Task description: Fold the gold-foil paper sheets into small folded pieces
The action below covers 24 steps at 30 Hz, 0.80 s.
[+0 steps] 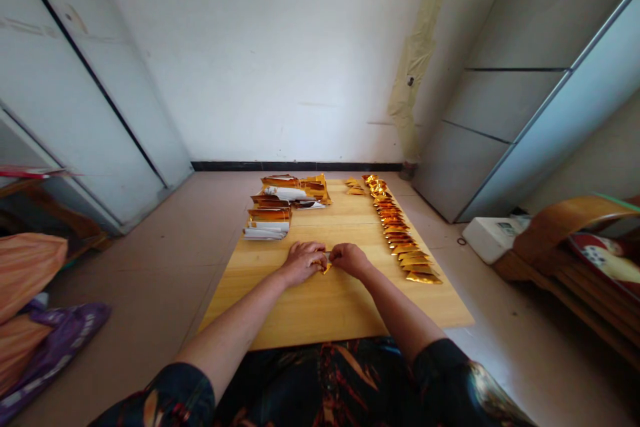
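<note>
1. Pale wall [280,80] behind, wooden tabletop [300,317] in front of you: one.
2. Your left hand [303,263] and right hand [351,259] sit close together, fingertips pinched on one small gold foil piece [327,269], mid-tabletop, mostly hidden.
3. Step looks like shaping or closing that foil; next move likely calls for a steady left hold, right fingers pressing.
4. Counts: hands, two; gold packets [399,229] on right, one overlapping row, exact number unclear; small gold pile [355,189], several; gold-and-white sheets [270,215] on left, uncountable.
</note>
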Tool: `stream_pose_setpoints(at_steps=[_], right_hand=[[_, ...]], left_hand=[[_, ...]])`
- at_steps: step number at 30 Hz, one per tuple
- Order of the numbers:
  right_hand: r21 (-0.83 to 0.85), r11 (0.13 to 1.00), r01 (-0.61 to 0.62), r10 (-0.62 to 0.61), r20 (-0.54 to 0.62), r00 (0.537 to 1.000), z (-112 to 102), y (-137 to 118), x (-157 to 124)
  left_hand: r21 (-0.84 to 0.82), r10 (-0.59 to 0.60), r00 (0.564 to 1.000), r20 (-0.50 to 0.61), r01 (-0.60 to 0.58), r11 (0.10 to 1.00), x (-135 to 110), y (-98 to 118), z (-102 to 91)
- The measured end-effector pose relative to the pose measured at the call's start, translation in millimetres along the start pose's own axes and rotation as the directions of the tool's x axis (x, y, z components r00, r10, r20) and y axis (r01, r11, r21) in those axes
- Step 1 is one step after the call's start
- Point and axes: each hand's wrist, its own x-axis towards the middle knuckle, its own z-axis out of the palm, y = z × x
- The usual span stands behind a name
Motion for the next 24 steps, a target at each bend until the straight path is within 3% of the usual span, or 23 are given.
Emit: stream_pose_setpoints(at_steps=[5, 13, 24], right_hand=[[0.01, 1.0, 0.004, -0.004, -0.051, 0.999, -1, 6, -1], [-0.136, 0.987, -0.079, 0.056, -0.168, 0.984, 13, -15, -16], [-0.127, 0.988, -0.089, 0.07, -0.144, 0.987, 12, -15, -16]], left_hand=[[0.008, 0.015, 1.0, -0.019, -0.015, 1.0, 0, -4, 3.8], [0.032, 0.026, 0.999, -0.048, -0.024, 0.999, -1, -3, 4.6], [0.041, 0.034, 0.998, -0.056, -0.032, 0.999, 0, -5, 5.4]])
